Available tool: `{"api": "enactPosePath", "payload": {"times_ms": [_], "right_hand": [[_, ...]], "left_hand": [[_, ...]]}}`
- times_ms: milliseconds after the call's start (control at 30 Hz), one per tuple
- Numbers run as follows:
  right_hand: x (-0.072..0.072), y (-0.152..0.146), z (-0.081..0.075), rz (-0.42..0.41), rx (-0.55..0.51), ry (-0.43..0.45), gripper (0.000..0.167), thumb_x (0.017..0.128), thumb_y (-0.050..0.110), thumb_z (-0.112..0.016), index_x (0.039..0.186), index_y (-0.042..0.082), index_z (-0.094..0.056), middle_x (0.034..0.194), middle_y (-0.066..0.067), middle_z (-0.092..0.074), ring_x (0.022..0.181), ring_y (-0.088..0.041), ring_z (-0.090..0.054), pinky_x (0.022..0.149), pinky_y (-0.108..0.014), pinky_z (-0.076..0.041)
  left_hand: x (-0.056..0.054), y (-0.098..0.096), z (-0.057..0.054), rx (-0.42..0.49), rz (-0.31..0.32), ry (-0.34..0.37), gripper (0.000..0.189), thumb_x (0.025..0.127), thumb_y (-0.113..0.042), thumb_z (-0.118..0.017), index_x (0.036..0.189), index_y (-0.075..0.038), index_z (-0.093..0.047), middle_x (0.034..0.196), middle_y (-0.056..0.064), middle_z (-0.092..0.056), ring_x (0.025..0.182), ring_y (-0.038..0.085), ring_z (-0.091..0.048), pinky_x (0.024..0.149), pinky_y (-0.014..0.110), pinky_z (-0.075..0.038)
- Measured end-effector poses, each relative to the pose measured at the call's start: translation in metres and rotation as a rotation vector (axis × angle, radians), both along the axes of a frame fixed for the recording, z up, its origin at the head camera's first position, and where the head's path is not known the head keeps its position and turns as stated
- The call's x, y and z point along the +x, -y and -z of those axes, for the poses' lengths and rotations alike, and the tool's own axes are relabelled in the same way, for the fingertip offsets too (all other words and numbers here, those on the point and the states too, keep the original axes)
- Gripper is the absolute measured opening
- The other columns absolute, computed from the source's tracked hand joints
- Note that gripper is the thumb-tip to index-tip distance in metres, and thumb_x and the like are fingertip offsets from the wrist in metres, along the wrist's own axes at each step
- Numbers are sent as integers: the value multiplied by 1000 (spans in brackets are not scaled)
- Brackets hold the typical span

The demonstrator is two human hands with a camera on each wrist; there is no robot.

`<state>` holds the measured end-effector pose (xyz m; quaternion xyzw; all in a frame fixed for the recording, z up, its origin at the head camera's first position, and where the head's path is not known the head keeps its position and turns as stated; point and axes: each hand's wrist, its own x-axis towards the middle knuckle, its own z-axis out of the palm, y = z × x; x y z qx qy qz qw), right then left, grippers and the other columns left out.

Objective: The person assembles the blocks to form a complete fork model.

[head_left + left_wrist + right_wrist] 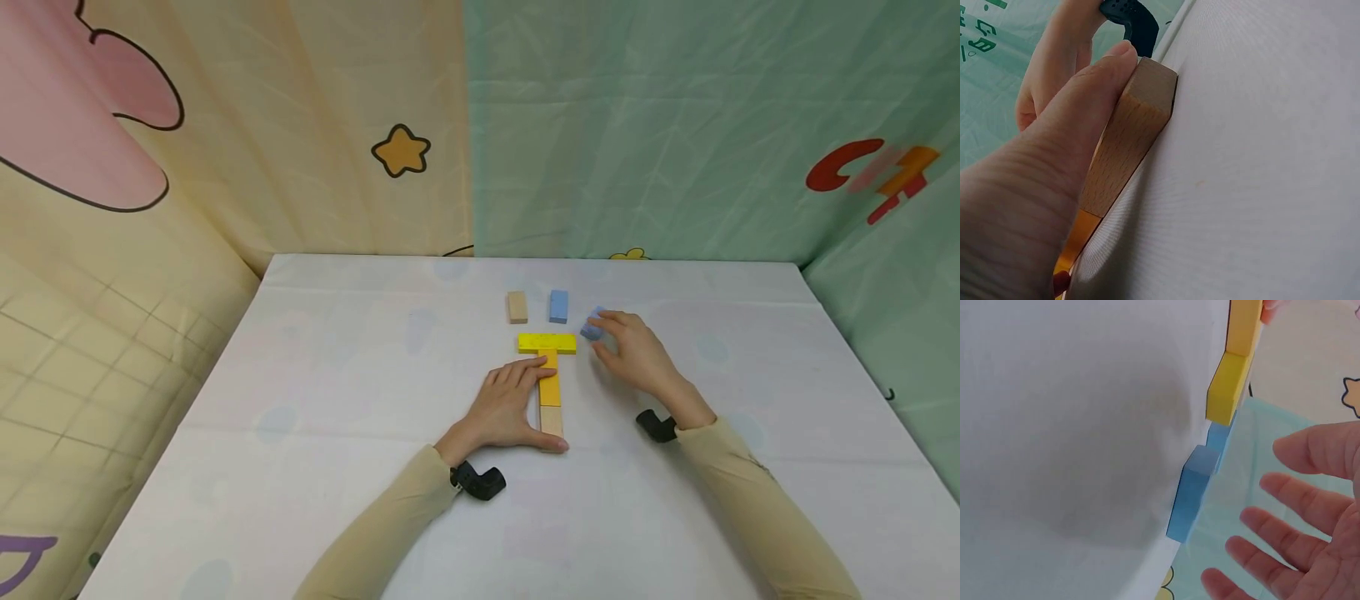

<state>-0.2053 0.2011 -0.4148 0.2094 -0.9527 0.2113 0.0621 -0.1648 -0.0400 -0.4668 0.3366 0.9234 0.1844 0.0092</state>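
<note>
Right hand (637,354): fingers widely parted, holding nothing, just beside an askew blue block (1190,497). Left hand (508,407): thumb outstretched, fingers loosely spread, resting against a pale block (551,419) and an orange block (551,391) laid end to end, partly covering both. Across the orange block's far end: a yellow bar (547,343), forming a T. Beyond the bar: a wooden block (517,307) and a second blue block (558,307), side by side, apart. All on a white-covered table (225,467). Behind: printed curtain (637,167) with orange star (401,152), red C-like shape (822,174), and green characters (984,44), too partial to read.
</note>
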Motion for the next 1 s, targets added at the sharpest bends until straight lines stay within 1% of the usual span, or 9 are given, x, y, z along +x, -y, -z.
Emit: {"api": "enactPosePath", "payload": {"times_ms": [167,333,467,767,1000], "right_hand": [[-6,0,-1,91,21,77,46,91,11,-59,132,-8,-49,135,-30,-43,122,-45,-40,98,-58,-32],[-11,1,0,133,53,158,47,93,13,-55,132,-11,-47,136,-33,-40,123,-48,-39,99,-59,-31],[-16,3,3,136,89,196,45,93,13,-54,130,-13,-49,136,-34,-40,123,-48,-39,100,-57,-31],[-26,8,4,114,105,211,43,94,13,-53,131,-9,-50,139,-31,-39,126,-45,-37,103,-54,-28],[-32,12,3,61,97,184,40,93,9,-54,129,-10,-52,137,-30,-42,125,-45,-39,102,-54,-30]], "left_hand": [[0,0,0,-2,1,3,106,62,-80,-63,145,-20,-34,154,-3,-20,137,14,-18,104,40,-22],[0,0,-1,-2,4,18,106,63,-79,-64,145,-20,-34,154,-4,-19,137,14,-18,105,39,-21],[1,1,-2,0,6,24,105,63,-79,-64,145,-20,-34,154,-4,-19,137,14,-18,105,39,-21],[1,2,-2,3,6,29,105,63,-79,-64,145,-20,-33,154,-5,-18,137,13,-17,105,39,-21],[1,1,-2,9,9,21,105,63,-80,-63,144,-20,-34,154,-4,-18,137,13,-17,104,37,-21]]}}
